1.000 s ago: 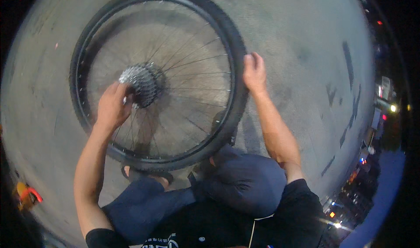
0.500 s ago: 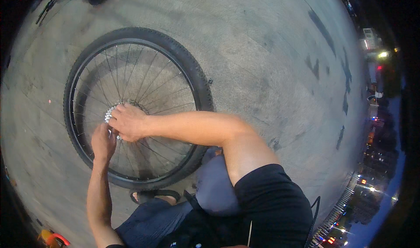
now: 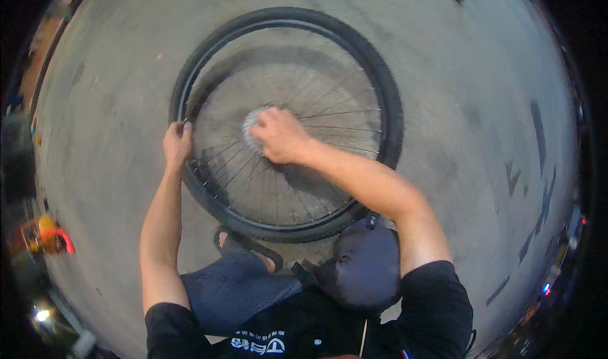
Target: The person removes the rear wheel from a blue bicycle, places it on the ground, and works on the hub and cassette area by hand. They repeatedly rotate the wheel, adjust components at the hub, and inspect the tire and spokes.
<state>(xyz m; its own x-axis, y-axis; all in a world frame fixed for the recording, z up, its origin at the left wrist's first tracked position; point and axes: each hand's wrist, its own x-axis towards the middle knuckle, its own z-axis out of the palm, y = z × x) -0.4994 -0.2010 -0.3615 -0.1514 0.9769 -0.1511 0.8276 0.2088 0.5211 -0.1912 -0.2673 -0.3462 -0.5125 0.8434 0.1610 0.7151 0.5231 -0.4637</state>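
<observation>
visibly lettered shirt (image 3: 304, 324), bicycle wheel (image 3: 391, 106)

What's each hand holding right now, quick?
Left hand: closed on the tire.
Right hand: fingers curled over the cassette; whether it's gripping can't be told.

- A grey, matte, concrete-like ground (image 3: 456, 125) spreads beneath everything, its edges curving toward the rim of the view.
- Long, dark, narrow streaks (image 3: 538, 134) mark its right side.
- A tiny pinkish speck (image 3: 159, 57) lies at upper left.
- A dark open sandal (image 3: 240, 242) with a bare foot in it rests there, near the black-tyred, thin-spoked bicycle wheel (image 3: 391, 106); whether that wheel touches the ground cannot be told.
- A curved, dark shadow (image 3: 272, 56) falls on the ground inside the wheel's outline.
</observation>
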